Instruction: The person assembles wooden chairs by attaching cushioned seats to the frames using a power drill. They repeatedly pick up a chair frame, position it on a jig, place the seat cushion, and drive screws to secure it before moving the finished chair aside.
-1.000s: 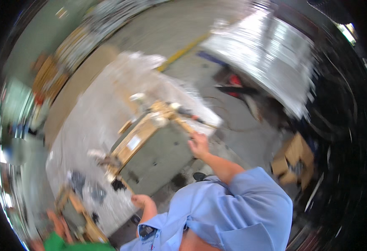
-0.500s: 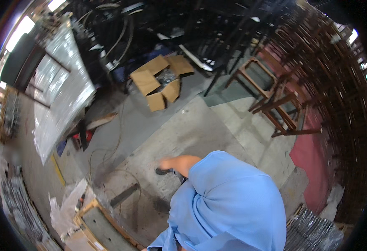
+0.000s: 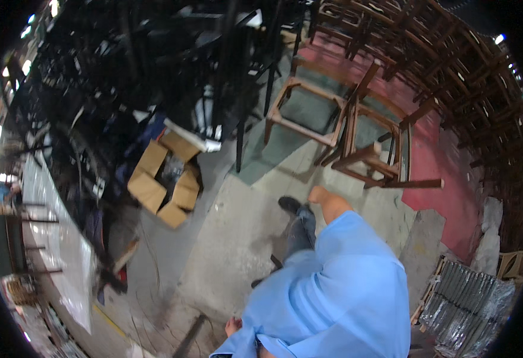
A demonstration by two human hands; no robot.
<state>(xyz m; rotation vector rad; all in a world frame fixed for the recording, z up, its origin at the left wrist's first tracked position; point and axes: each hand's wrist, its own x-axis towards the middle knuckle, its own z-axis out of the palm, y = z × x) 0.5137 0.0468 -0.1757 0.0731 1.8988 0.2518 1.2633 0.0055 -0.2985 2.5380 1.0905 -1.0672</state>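
Note:
My right hand (image 3: 316, 194) reaches forward from the light blue sleeve, small and foreshortened, its fingers too blurred to make out. Nearest to it are brown wooden chair frames: one seat frame (image 3: 309, 132) stands ahead, and another frame (image 3: 387, 152) leans beside it to the right. A gap shows between the hand and the frames. Lower down, my left hand (image 3: 233, 326) pokes out past the blue shirt, fingers partly hidden, near a dark bar (image 3: 191, 335) on the floor. Nothing can be seen in either hand.
An open cardboard box (image 3: 172, 216) sits ahead left, beside a heap of black furniture parts (image 3: 154, 65). Stacked brown chairs (image 3: 470, 77) rise at the right over red sheeting (image 3: 437, 203). Plastic-wrapped bundles (image 3: 464, 304) lie lower right; a wrapped panel (image 3: 59, 232) stands left.
My view has turned right and moved closer to the brown chair frames. The cardboard box now lies farther left. My right hand has swung forward, and my left hand has come into sight.

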